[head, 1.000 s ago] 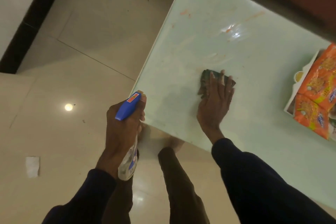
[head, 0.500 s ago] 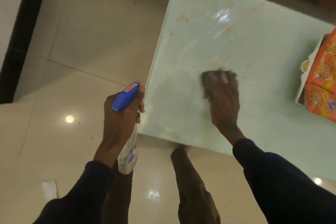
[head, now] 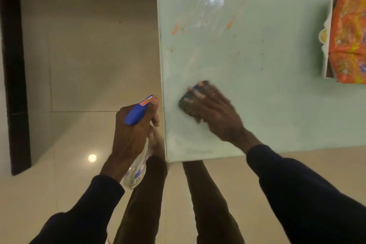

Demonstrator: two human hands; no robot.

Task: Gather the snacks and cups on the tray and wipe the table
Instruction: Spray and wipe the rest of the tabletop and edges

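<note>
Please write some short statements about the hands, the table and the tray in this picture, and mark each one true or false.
1. The left hand grips a spray bottle with a blue head. True.
2. The right hand presses a dark cloth onto the table with straight fingers. True.
3. The spray bottle stands on the table. False: it is held beside the table's edge, over the floor.
4. The orange snack packets lie on the floor. False: they lie on the white tray, on the table.
5. Orange smears show on the table's far part. True.
</note>
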